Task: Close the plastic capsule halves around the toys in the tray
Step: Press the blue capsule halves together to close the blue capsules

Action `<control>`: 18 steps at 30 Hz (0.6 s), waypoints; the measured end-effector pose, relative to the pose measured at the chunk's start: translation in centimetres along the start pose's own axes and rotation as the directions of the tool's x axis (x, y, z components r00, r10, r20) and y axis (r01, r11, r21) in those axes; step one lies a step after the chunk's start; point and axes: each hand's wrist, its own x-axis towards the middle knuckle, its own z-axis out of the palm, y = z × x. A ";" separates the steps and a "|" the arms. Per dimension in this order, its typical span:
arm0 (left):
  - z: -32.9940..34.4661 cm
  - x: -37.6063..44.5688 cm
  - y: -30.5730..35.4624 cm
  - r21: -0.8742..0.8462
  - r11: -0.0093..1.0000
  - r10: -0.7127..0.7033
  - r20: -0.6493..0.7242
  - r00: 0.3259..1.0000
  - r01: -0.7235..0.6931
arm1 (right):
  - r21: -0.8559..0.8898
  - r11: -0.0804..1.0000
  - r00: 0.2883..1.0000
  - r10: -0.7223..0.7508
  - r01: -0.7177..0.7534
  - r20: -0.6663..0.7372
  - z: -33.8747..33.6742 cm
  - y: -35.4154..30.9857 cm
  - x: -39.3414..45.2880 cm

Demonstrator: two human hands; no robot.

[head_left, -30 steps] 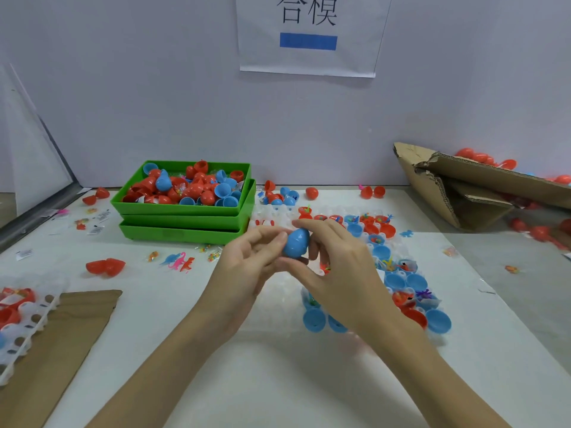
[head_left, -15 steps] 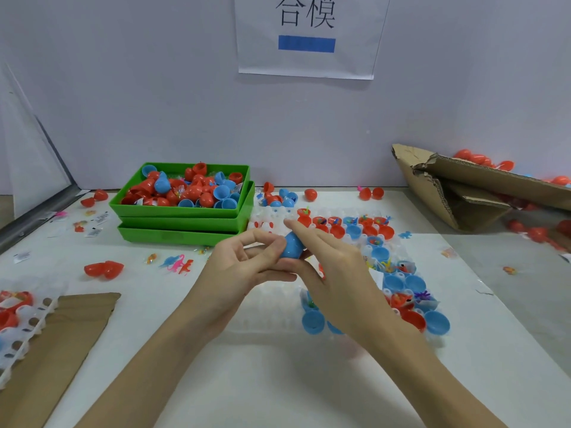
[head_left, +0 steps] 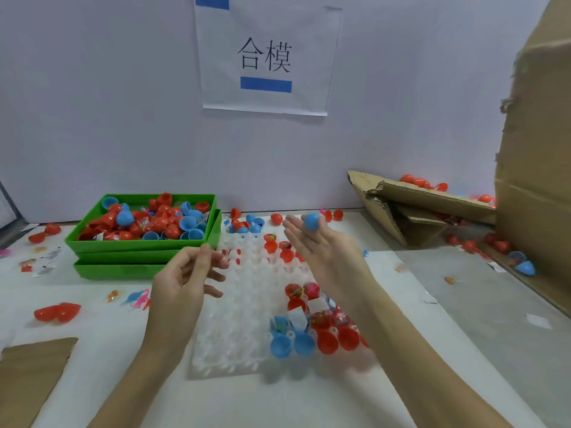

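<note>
The right hand (head_left: 321, 251) is reaching out above the tray's (head_left: 234, 335) far edge, its fingers (head_left: 293, 230) lying straight and the closed blue capsule (head_left: 311, 220) sitting at their tips. The left hand (head_left: 185, 279) is hovering over the tray's left edge, fingers loosely curled and holding nothing. Two blue halves (head_left: 292, 345) are sitting at the tray's near edge beside red ones. Two green bins (head_left: 145, 251) are standing stacked at the bench's (head_left: 278, 403) far left.
</note>
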 end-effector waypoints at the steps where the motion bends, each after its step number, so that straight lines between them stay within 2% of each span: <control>1: -0.1 0.1 -0.2 0.006 1.000 -0.007 -0.008 1.000 0.007 | 0.211 0.977 0.999 0.048 -0.043 -0.020 -0.3 -1.5 1.5; 3: -0.1 0.2 -0.5 0.005 1.000 -0.020 -0.010 1.000 0.020 | 0.465 0.886 0.993 0.060 -0.006 -0.102 -0.6 -5.0 4.9; 5: -0.1 0.1 -0.7 0.012 1.000 -0.001 -0.022 1.000 0.002 | 0.505 0.857 0.978 0.013 0.097 -0.210 -0.6 -8.0 8.3; 7: -0.3 0.0 -0.8 0.035 0.999 0.041 -0.040 0.998 -0.039 | 0.415 0.895 0.955 -0.035 0.162 -0.296 -0.6 -10.0 10.9; 11: -0.7 0.3 -0.6 0.052 0.996 0.069 -0.050 0.996 -0.066 | 0.153 0.978 0.936 -0.080 0.139 -0.342 -1.8 -10.7 12.9; 15: -0.6 0.5 -0.1 0.053 0.996 0.069 -0.025 0.997 -0.067 | -0.071 0.994 0.973 -0.091 0.078 -0.212 -2.3 -7.9 9.9; 18: -0.3 0.3 0.1 0.082 0.995 0.046 0.087 0.995 -0.054 | -0.234 0.967 0.986 -0.128 0.100 -0.105 -2.4 -5.6 5.3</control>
